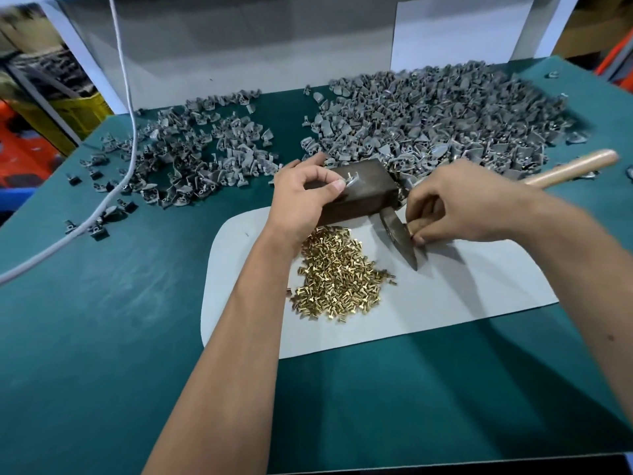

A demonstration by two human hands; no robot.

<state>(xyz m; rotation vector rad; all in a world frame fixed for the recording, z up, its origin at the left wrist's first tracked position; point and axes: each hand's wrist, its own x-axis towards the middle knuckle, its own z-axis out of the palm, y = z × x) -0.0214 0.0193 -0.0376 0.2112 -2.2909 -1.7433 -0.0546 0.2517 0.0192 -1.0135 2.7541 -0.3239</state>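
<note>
Nearest to us is the green table top [102, 337], flat and a little scuffed, and our two bare arms reach out over it. On it lies a smooth white mat [462, 296] with round corners. A heap of tiny gold pins [337, 279] sits on the mat. They are shiny, each one a short tube with a flat head.

Behind the heap stands a dark metal block [366, 197], box shaped, with dull worn sides. Our left hand [301, 197] rests on the block. Its thumb and first finger pinch a small grey piece [350, 181] on the block's top. The piece is shiny and bent, and we cannot tell which way it points.

Our right hand [455, 207] is curled tight round the hammer [399, 238], right up by its head. The head is dark, rough metal, long and thin. It lies on the mat just right of the block, with its thin end pointing toward us. The handle [572, 166] is smooth pale wood and runs away to the right.

Far back lie a left pile [191, 156] and a bigger right pile [445, 121] of grey bits, curved and jumbled. A white cord [126, 97] hangs down on the left.
</note>
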